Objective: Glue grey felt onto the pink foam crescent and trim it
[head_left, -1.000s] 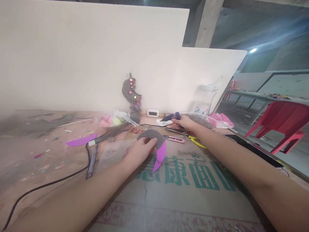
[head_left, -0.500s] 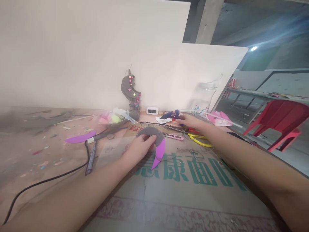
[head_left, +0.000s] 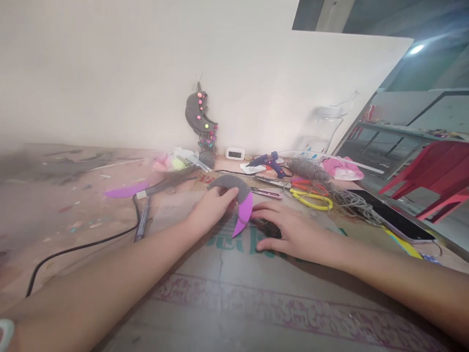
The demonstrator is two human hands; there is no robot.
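My left hand (head_left: 217, 204) grips a purple crescent moon (head_left: 246, 212), with thumb on top and the other fingers partly hidden beneath. Grey yarn (head_left: 234, 184) wraps the crescent's upper part, while its lower tip is bare purple. Just right of that tip is my right hand (head_left: 280, 227), fingers apart and curved, holding nothing that I can see. Behind the hands, a dark blue glue gun (head_left: 269, 163) rests on the table by a small white sheet. A pink utility knife (head_left: 266, 193) and yellow-handled scissors (head_left: 311, 199) lie between it and my right hand.
A finished-looking grey moon ornament (head_left: 200, 115) with pompoms hangs against the white board. Near it stand a small digital clock (head_left: 235, 154) and a clear jar (head_left: 322, 129). Loose yarn (head_left: 355, 205) and a phone (head_left: 392, 215) lie right; a marker (head_left: 142, 220) and black cable (head_left: 84, 244) lie left.
My right hand has let go of the glue gun and come back toward the crescent. The left hand still holds the crescent in about the same place. The view has shifted slightly.
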